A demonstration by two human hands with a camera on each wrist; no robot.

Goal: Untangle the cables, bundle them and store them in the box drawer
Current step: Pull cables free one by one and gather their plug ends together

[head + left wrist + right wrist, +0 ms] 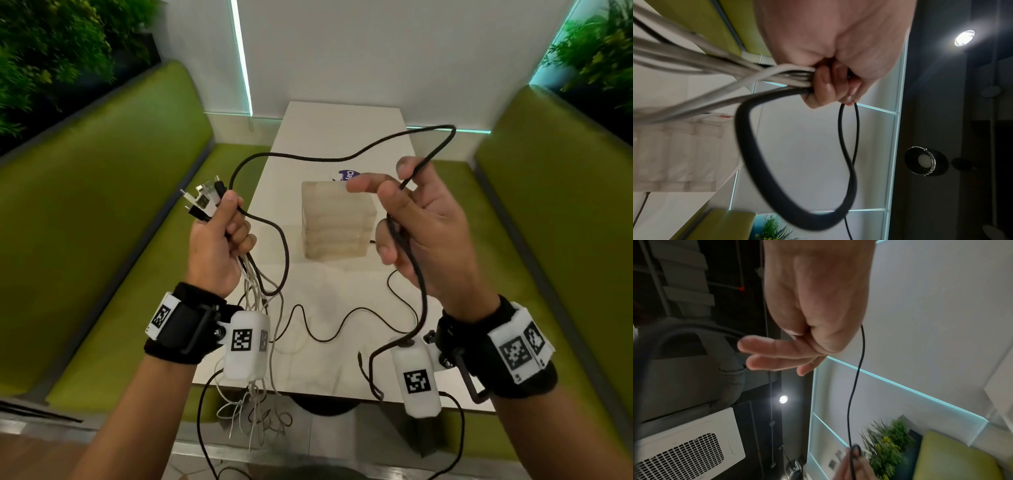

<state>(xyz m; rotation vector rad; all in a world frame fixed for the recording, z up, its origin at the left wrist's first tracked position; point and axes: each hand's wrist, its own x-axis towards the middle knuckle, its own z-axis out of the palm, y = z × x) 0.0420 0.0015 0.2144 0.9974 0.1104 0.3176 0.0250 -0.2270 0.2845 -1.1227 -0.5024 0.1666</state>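
Observation:
My left hand [227,233] is raised over the table's left edge and grips a bunch of cable ends, with USB plugs [205,199] sticking out above the fist. In the left wrist view the left hand [830,86] clasps white cables [694,68] and a black cable [748,146]. White cables [255,291] hang from it past the table edge. One black cable [308,158] arcs from that fist across to my right hand [411,216], runs over the upturned palm between loosely spread fingers, and hangs down past the wrist. The right wrist view shows straight fingers [772,350] and the black cable [859,369] beside them. The translucent drawer box [337,222] stands mid-table, and the drawer box [674,154] also shows in the left wrist view.
The white table [342,130] runs between two green benches, one on the left [102,212] and one on the right [555,205]. A purple label [348,174] lies behind the box. Black cable slack [329,339] lies on the near tabletop. Plants stand in both far corners.

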